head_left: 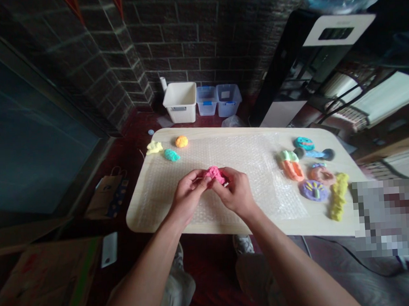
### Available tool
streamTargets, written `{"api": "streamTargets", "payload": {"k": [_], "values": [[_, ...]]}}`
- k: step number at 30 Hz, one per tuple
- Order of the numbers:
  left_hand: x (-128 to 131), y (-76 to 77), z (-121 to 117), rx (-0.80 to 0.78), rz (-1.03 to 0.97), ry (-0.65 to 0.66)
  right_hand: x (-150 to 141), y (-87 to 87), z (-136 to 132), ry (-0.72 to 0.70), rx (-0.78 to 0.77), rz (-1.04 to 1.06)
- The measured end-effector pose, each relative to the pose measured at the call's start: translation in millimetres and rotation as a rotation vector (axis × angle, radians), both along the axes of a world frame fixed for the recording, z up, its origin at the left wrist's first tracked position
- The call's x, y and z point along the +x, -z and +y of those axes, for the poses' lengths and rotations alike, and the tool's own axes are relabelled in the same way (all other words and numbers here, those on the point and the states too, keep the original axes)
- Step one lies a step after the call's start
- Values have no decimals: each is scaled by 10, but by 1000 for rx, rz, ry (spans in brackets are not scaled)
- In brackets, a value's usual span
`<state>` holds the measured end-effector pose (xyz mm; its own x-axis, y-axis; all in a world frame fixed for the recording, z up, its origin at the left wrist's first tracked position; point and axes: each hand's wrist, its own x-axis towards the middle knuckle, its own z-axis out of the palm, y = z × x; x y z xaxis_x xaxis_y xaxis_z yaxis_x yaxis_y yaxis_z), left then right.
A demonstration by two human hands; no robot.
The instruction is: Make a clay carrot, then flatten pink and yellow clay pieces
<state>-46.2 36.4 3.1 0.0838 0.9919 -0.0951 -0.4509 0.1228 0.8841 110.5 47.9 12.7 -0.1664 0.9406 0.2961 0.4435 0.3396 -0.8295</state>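
Between both hands is a lump of pink modelling clay [214, 173], held above the bubble wrap [253, 159] that covers much of the table. My left hand [192, 190] grips its left side, thumb on top. On the other side, my right hand [234, 186] pinches it with thumb and fingers. Parts of the lump are hidden behind the fingers. To the far left lie a pale yellow clay lump [154, 147], a teal clay lump [172, 155] and an orange clay lump [181, 141].
Several shaped clay pieces lie on the right, among them a purple disc [313, 190], a yellow strip [339, 196] and a blue-grey dumbbell shape [315, 154]. Beyond the wooden table [149, 221] stand a white bin [180, 99], clear boxes [228, 100] and a water dispenser [283, 74].
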Motion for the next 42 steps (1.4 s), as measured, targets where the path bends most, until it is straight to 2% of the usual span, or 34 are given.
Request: {"api": "streamTargets", "payload": {"k": [3,8,12,14,22,28,33,38,40,42], "values": [[-9,1,-8,-12,0,-20,19,-24,10,-42,-47,36],[-41,-17,-5,89,135,115,78,4,33,-160,-229,201],[-27,-28,6,147,213,47,73,55,63,-137,-338,512],[-14,-19,7,168,225,12,57,65,67,-133,-372,603],[-28,89,-12,127,278,-61,27,63,14,-175,-388,519],[-15,62,-20,8,102,-47,30,22,26,-259,-445,537],[-21,-62,-19,-85,-126,74,42,7,43,-320,-514,643],[-85,-117,-11,-129,-236,185,67,-17,66,-405,-633,738],[-92,-112,-4,-143,-239,199,59,-10,81,-394,-655,751],[-78,-91,4,-147,-214,137,38,17,96,-307,-597,750]]}}
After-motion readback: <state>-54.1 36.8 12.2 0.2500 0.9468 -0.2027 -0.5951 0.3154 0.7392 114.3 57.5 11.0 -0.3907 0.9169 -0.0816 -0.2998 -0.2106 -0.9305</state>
